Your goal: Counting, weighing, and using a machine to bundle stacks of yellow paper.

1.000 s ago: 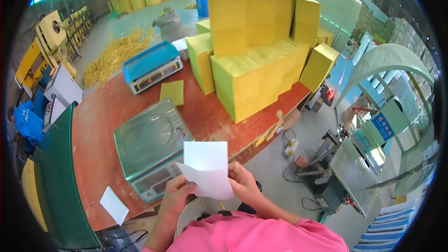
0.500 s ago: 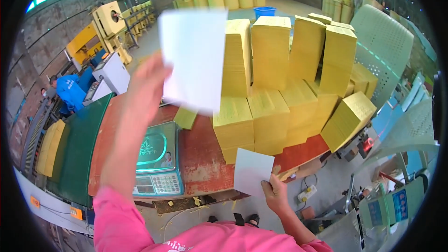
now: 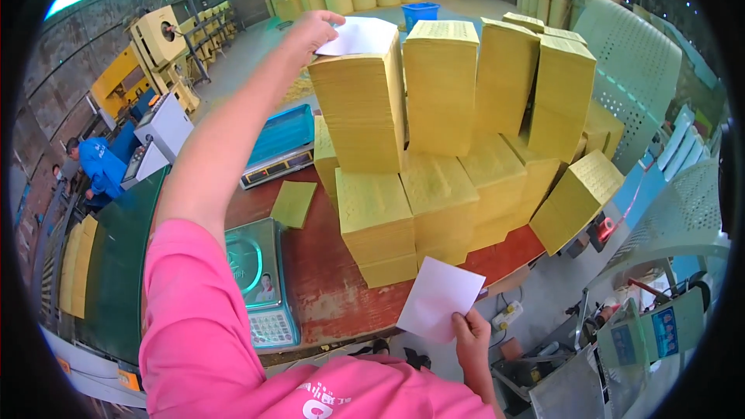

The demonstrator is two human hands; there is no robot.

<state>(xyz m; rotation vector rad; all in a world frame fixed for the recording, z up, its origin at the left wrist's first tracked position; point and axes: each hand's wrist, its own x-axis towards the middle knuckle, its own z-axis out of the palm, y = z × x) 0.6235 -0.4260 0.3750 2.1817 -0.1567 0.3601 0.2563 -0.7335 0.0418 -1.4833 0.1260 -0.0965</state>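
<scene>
My left hand (image 3: 310, 31) is stretched far out and pinches a white sheet (image 3: 361, 36) that lies flat on top of a tall stack of yellow paper (image 3: 363, 109). Down near my body, my right hand (image 3: 472, 334) holds a second white sheet (image 3: 441, 296) by its lower corner, in front of the red table's edge (image 3: 334, 302). More yellow stacks (image 3: 481, 85) stand packed on the table to the right of the tall one.
A digital scale (image 3: 260, 283) sits at the near left of the table, a blue-topped scale (image 3: 281, 147) farther back, a loose yellow pad (image 3: 293, 203) between them. A person in blue (image 3: 97, 167) works at the left. White plastic chairs (image 3: 675, 209) stand on the right.
My left hand has carried its white sheet from up in the air down onto the top of the tall yellow stack. The right hand keeps its sheet low.
</scene>
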